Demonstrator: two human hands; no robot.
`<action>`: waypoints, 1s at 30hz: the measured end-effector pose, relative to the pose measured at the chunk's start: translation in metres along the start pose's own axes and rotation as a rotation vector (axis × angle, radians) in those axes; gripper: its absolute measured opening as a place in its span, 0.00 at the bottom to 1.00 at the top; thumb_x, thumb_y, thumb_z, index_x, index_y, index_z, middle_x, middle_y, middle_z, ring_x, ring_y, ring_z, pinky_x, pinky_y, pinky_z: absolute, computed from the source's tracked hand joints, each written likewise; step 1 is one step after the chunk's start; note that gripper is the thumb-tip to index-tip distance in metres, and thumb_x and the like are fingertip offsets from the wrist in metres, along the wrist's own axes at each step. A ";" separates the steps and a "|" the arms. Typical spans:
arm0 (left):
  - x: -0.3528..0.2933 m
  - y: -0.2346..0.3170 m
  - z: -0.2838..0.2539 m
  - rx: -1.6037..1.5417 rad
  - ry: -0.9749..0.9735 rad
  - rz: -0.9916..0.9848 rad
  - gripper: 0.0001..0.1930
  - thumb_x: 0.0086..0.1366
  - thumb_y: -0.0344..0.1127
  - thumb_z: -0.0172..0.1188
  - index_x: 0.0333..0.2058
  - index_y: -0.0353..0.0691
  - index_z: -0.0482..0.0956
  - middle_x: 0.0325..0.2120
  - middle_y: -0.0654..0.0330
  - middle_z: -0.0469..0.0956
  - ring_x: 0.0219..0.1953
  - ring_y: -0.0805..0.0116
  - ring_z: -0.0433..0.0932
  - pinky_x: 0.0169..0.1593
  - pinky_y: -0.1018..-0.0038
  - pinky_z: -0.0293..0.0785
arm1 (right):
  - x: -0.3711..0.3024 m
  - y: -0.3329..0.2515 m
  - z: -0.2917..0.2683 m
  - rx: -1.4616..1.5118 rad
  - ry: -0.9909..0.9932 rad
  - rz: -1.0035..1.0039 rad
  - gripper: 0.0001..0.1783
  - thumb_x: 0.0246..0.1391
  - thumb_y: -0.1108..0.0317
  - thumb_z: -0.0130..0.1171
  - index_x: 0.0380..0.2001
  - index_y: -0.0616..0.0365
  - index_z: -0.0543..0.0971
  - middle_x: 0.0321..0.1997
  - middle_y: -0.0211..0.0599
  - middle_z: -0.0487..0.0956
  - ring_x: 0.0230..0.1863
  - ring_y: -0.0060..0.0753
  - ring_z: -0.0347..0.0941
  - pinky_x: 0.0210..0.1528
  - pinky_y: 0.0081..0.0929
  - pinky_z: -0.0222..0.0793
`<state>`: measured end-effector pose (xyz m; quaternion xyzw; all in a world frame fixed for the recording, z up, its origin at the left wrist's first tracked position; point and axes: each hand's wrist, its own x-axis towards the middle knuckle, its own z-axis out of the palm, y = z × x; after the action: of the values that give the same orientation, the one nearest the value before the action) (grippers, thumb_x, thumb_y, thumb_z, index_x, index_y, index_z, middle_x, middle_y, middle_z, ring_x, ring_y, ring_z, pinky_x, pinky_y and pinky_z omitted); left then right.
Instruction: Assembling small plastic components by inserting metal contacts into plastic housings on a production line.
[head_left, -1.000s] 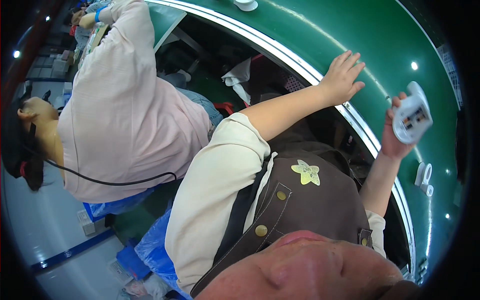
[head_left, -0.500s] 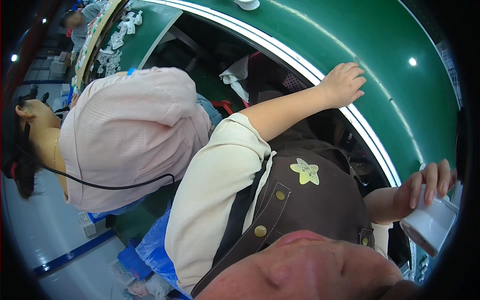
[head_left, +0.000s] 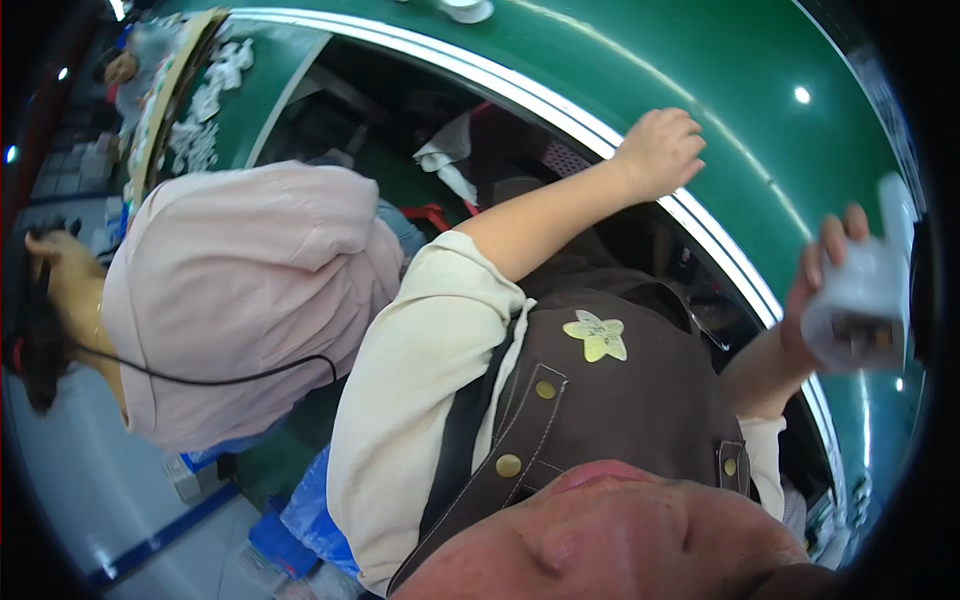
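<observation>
My right hand [head_left: 822, 262] is closed around a white plastic housing [head_left: 862, 300] at the right side of the view. The housing is somewhat blurred. Its open end faces me, with brownish, metal-looking parts [head_left: 862, 338] inside, and a narrow white piece [head_left: 896, 212] sticks up from its top. My left hand [head_left: 662, 152] is over the near edge of the green work surface [head_left: 740, 110], its fingers curled in and pressed together. I see nothing in it.
White strips [head_left: 530, 98] edge the work surface. A white part [head_left: 467, 10] stands at its far side. A co-worker in a pink top [head_left: 240, 300] sits to my left, near a surface bearing several white plastic parts [head_left: 222, 78]. Blue bags [head_left: 322, 510] lie behind.
My right hand has lifted the housing and turned its open end into view. The fingers of my left hand have curled in from a spread pose. The whole view has shifted slightly.
</observation>
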<state>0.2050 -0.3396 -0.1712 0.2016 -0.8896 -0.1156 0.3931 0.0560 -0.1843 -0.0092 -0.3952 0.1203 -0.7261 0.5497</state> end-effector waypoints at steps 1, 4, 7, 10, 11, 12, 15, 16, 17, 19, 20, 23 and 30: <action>0.002 0.001 0.003 0.006 0.019 0.016 0.12 0.52 0.38 0.62 0.34 0.41 0.78 0.40 0.59 0.76 0.49 0.56 0.71 0.52 0.62 0.66 | -0.001 0.012 0.001 -0.024 0.033 -0.081 0.41 0.43 0.55 0.64 0.59 0.59 0.61 0.50 0.48 0.60 0.44 0.38 0.59 0.33 0.26 0.65; 0.001 -0.002 0.003 0.031 0.112 -0.009 0.10 0.49 0.37 0.63 0.29 0.41 0.78 0.35 0.59 0.77 0.45 0.57 0.72 0.48 0.62 0.68 | 0.005 0.031 -0.050 -0.309 0.319 -0.094 0.31 0.55 0.57 0.53 0.59 0.58 0.60 0.55 0.53 0.66 0.55 0.49 0.66 0.52 0.40 0.68; 0.004 0.001 0.000 -0.030 0.204 -0.069 0.06 0.48 0.31 0.61 0.28 0.40 0.78 0.32 0.59 0.77 0.40 0.58 0.74 0.43 0.64 0.69 | 0.033 0.047 -0.072 -1.104 0.412 -0.003 0.37 0.48 0.66 0.63 0.60 0.55 0.59 0.50 0.41 0.71 0.51 0.35 0.69 0.48 0.32 0.69; 0.002 0.004 0.002 -0.015 0.222 -0.060 0.04 0.50 0.30 0.60 0.27 0.40 0.78 0.32 0.62 0.77 0.39 0.60 0.74 0.43 0.65 0.69 | 0.034 0.057 -0.107 -1.903 0.268 -0.021 0.45 0.42 0.62 0.66 0.63 0.43 0.57 0.44 0.40 0.73 0.45 0.36 0.72 0.44 0.31 0.71; 0.002 0.007 0.003 -0.007 0.216 -0.047 0.04 0.50 0.30 0.60 0.27 0.40 0.78 0.32 0.62 0.77 0.40 0.60 0.74 0.43 0.65 0.69 | 0.030 0.059 -0.120 -2.048 0.237 -0.093 0.45 0.41 0.62 0.66 0.63 0.40 0.57 0.43 0.40 0.73 0.43 0.38 0.73 0.44 0.32 0.71; 0.004 0.007 0.005 -0.023 0.218 -0.040 0.04 0.50 0.30 0.60 0.27 0.40 0.78 0.32 0.62 0.77 0.40 0.60 0.74 0.43 0.65 0.69 | 0.027 0.060 -0.128 -2.063 0.247 -0.092 0.45 0.41 0.62 0.66 0.63 0.40 0.57 0.43 0.40 0.73 0.43 0.38 0.73 0.44 0.32 0.71; 0.002 0.005 0.004 -0.003 0.199 -0.028 0.05 0.49 0.29 0.61 0.27 0.40 0.78 0.32 0.63 0.77 0.40 0.61 0.74 0.44 0.65 0.68 | 0.031 0.065 -0.137 -2.308 0.089 0.075 0.44 0.41 0.60 0.66 0.63 0.36 0.58 0.42 0.39 0.73 0.41 0.42 0.73 0.43 0.36 0.71; 0.002 0.004 0.003 0.003 0.195 -0.026 0.05 0.49 0.29 0.61 0.27 0.40 0.78 0.32 0.63 0.77 0.40 0.61 0.74 0.44 0.65 0.68 | 0.035 0.061 -0.134 -2.301 0.088 0.092 0.43 0.41 0.60 0.66 0.62 0.35 0.59 0.41 0.38 0.74 0.41 0.42 0.73 0.43 0.36 0.71; 0.002 0.004 0.003 0.007 0.188 -0.021 0.05 0.49 0.29 0.61 0.27 0.40 0.78 0.32 0.63 0.77 0.40 0.62 0.74 0.43 0.66 0.68 | 0.039 0.056 -0.131 -2.293 0.089 0.108 0.43 0.42 0.59 0.66 0.62 0.33 0.59 0.41 0.36 0.74 0.41 0.42 0.73 0.42 0.37 0.71; 0.001 0.003 0.000 0.005 0.181 -0.032 0.04 0.50 0.29 0.60 0.28 0.40 0.78 0.32 0.63 0.77 0.39 0.62 0.74 0.43 0.66 0.69 | 0.046 0.051 -0.122 -2.240 0.093 -0.034 0.42 0.41 0.58 0.67 0.61 0.37 0.61 0.41 0.39 0.74 0.40 0.42 0.74 0.41 0.38 0.71; 0.001 0.003 -0.001 0.005 0.169 -0.040 0.05 0.50 0.28 0.58 0.28 0.40 0.78 0.32 0.62 0.78 0.39 0.61 0.75 0.43 0.67 0.69 | 0.048 0.047 -0.114 -2.173 0.165 -0.046 0.44 0.41 0.63 0.65 0.63 0.44 0.58 0.42 0.43 0.73 0.41 0.42 0.73 0.44 0.36 0.70; 0.003 0.005 0.000 0.015 0.161 -0.033 0.04 0.50 0.28 0.58 0.28 0.40 0.78 0.31 0.63 0.78 0.39 0.62 0.75 0.43 0.67 0.69 | 0.046 0.046 -0.108 -2.037 0.304 -0.178 0.45 0.37 0.67 0.66 0.62 0.50 0.59 0.38 0.45 0.71 0.37 0.45 0.72 0.41 0.36 0.69; 0.003 0.001 0.002 -0.018 0.057 -0.080 0.04 0.51 0.30 0.59 0.28 0.42 0.79 0.32 0.62 0.78 0.39 0.63 0.74 0.44 0.66 0.69 | 0.004 0.025 -0.167 -2.249 0.467 -0.169 0.43 0.42 0.58 0.66 0.62 0.41 0.59 0.45 0.41 0.73 0.43 0.40 0.74 0.43 0.35 0.71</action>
<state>0.2013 -0.3399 -0.1705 0.2367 -0.8683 -0.1333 0.4151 -0.0447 -0.2405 -0.1330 -0.5246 0.7720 -0.2984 -0.1996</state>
